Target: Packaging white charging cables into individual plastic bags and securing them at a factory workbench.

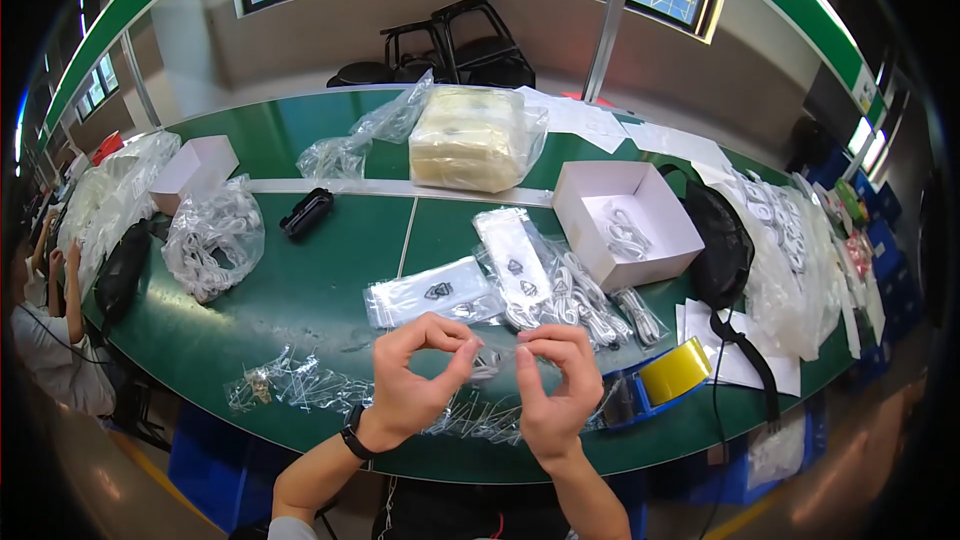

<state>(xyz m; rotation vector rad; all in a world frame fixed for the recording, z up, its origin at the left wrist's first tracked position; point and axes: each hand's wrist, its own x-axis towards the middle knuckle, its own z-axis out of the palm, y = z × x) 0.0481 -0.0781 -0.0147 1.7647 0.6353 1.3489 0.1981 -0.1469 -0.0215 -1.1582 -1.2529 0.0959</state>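
Note:
My left hand (415, 385), with a black band on its wrist, has thumb and forefinger pinched together over the near middle of the table. Level with it on the right, my right hand (555, 390) makes a similar pinch. Whatever lies in the fingertips is too small to make out. A small grey-white piece (486, 365) shows between the hands; I cannot tell whether either touches it. Just beyond are flat clear bags (435, 290) with a dark printed mark and bundled white cables (580, 300). Thin, shiny strips (310, 380) lie scattered under and left of my hands.
A tape dispenser (660, 380) with yellow tape stands right of my right hand. Behind it are an open white box (625, 225) holding a cable and a black pouch (718, 245). A plastic-wrapped stack (470, 140) sits far back; bagged cables (210, 245) lie left. People (60, 340) sit far left.

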